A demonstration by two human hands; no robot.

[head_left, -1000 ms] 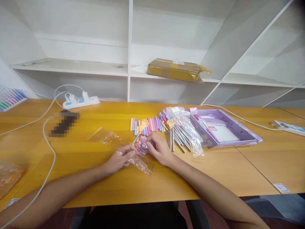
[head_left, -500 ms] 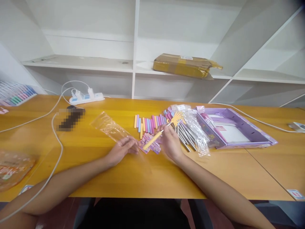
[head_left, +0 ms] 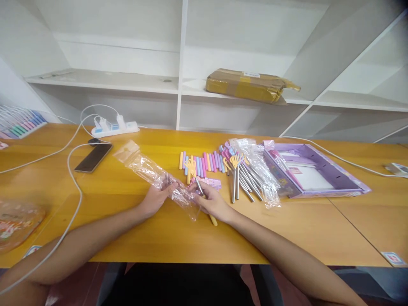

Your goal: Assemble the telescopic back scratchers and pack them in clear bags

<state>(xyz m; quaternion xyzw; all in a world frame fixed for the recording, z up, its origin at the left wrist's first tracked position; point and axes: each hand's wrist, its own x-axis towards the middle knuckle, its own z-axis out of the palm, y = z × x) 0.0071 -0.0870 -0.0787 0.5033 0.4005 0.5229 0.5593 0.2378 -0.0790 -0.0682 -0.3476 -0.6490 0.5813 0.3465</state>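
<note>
Pinched in my left hand (head_left: 158, 197) is a clear plastic bag (head_left: 145, 170), which slants down to the right across both hands. My right hand (head_left: 214, 203) closes round a stick with a yellow claw-shaped head (head_left: 191, 166) and a yellow handle (head_left: 213, 219); its fingers also touch the bag's lower part. Just beyond the hands lie pink and purple cards (head_left: 212, 183), partly covered. Behind them is a row of coloured handles (head_left: 204, 165). More metal sticks (head_left: 251, 180) with coloured claw heads (head_left: 235, 160) lie to the right.
Clear wrappers (head_left: 266, 178) lie beside a purple tray (head_left: 318, 194) at the right. A phone (head_left: 93, 157), a power strip (head_left: 116, 128) and a white cable (head_left: 81, 191) are at the left. A taped carton (head_left: 245, 86) rests on the shelf.
My right hand has moved left and down to the bag, and the claw stick has swung so its head points away. The bag's lower part now lies between both hands.
</note>
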